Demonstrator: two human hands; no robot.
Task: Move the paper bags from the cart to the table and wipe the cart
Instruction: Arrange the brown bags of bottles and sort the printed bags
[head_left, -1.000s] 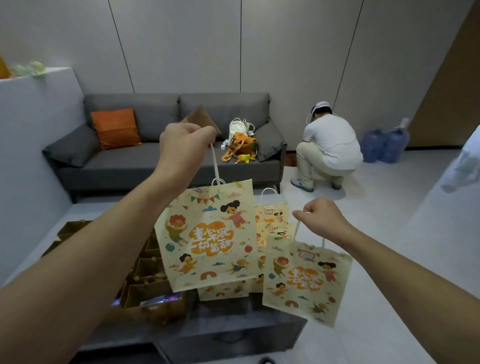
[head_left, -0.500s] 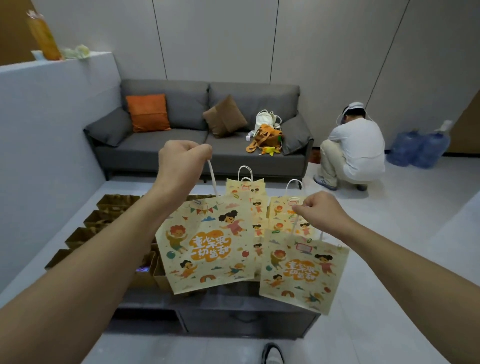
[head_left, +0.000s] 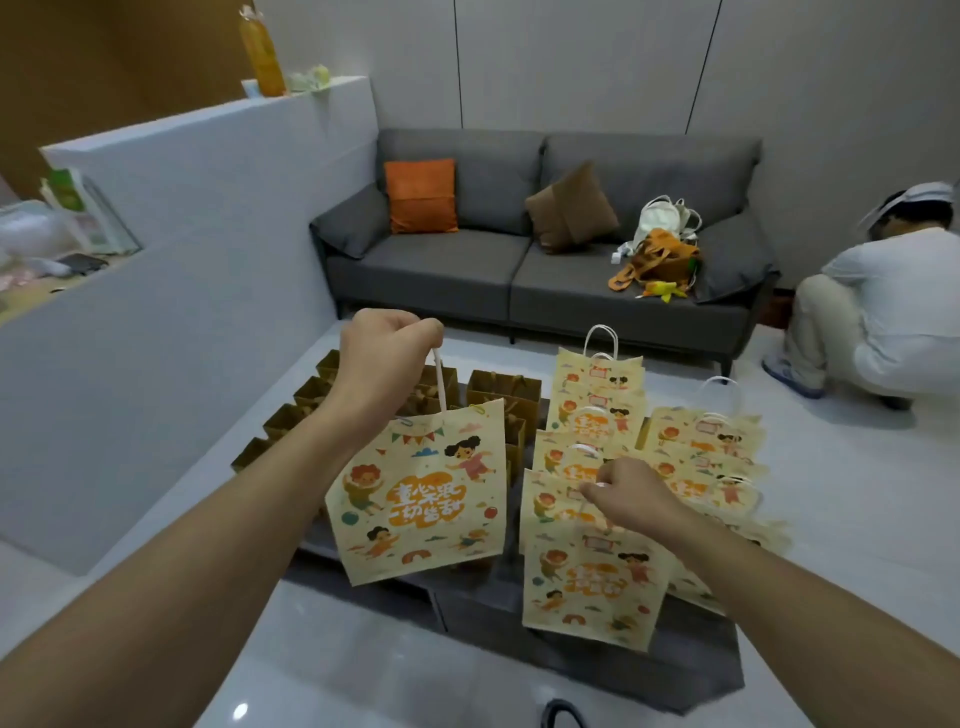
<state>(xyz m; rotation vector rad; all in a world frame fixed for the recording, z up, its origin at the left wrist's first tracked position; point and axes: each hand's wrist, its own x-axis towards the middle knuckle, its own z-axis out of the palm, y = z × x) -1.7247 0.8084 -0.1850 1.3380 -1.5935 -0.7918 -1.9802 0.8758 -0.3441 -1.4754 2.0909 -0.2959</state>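
Observation:
My left hand (head_left: 384, 358) grips the white handle of a cream cartoon-printed paper bag (head_left: 421, 493), which hangs in the air above a low dark table (head_left: 613, 660). My right hand (head_left: 631, 496) holds the handle of a second printed bag (head_left: 592, 587), hanging lower over the table's right half. Several more printed bags (head_left: 597, 395) stand in rows on the table behind it. Several brown paper bags (head_left: 504, 400) stand on the table's left half. No cart is in view.
A grey sofa (head_left: 519, 260) with orange and brown cushions stands behind the table. A person in white (head_left: 883, 301) crouches on the floor at the right. A white partition wall (head_left: 197, 260) runs along the left. The floor is pale tile.
The view has swung left and closer to the table. My right hand has sunk lower with its bag, down to the standing printed bags. My left hand still holds its bag up.

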